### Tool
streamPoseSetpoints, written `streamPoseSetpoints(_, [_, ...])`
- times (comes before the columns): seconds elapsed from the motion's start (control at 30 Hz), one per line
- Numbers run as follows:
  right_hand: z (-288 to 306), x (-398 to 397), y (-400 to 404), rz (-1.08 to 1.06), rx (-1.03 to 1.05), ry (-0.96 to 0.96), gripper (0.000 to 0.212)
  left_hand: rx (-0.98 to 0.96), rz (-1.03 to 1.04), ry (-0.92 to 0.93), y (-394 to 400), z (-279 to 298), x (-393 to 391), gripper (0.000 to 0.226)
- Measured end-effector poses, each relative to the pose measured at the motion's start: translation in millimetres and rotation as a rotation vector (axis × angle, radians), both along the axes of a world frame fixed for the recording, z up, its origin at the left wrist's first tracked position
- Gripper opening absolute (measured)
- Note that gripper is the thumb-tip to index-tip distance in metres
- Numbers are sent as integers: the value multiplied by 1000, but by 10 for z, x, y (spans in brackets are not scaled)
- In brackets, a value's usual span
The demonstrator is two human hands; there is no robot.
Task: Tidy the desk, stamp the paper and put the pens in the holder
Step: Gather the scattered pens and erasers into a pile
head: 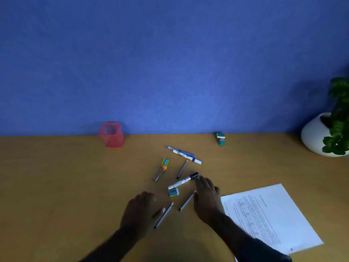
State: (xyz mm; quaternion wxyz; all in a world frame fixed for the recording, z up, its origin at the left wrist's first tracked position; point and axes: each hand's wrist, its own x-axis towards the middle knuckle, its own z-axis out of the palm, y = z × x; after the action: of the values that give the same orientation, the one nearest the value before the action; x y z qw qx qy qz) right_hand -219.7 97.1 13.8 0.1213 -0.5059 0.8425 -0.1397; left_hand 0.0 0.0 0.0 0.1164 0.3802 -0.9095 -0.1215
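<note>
Pens (pixel 184 180) lie scattered on the worktop (pixel 56 176) between two empty, open-palmed hands, left (pixel 140 209) and right (pixel 206 193), apparently poised to gather them.

Pens (pixel 184 155) scattered mid-desk; red holder (pixel 111 135) upright, far-left; paper (pixel 272 216) right.

The potted plant (pixel 338 118) at right is cut off by the frame edge. The printed paper (pixel 272 214) carries text too small to read, its lower-left corner hidden under the right forearm. Both forearms leave the bottom edge.
</note>
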Motion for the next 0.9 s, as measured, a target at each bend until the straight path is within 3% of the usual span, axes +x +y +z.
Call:
streamPoseSetpoints(0.17, [-125, 35, 45, -32, 81, -82, 50, 244, -15, -70, 147, -164, -65, 42])
streamPoseSetpoints(0.3, [-200, 11, 56, -44, 84, -110, 46, 324, -11, -95, 149, -245, -74, 26])
streamPoseSetpoints(0.57, [-227, 12, -125, -41, 25, -110, 41, 268, 91, -62, -252, -290, -59, 12])
streamPoseSetpoints(0.73, [-233, 26, -307, 3, 39, -118, 48, 217, 181, -55, -529, -310, -32, 6])
streamPoseSetpoints(0.8, [-224, 20, -393, 21, 46, -114, 48, 202, 197, -32, -611, -327, -38, 12])
streamPoseSetpoints(0.9, [-220, -1, -504, 26, 40, -113, 46, 239, 179, -5, -711, -315, -100, 42])
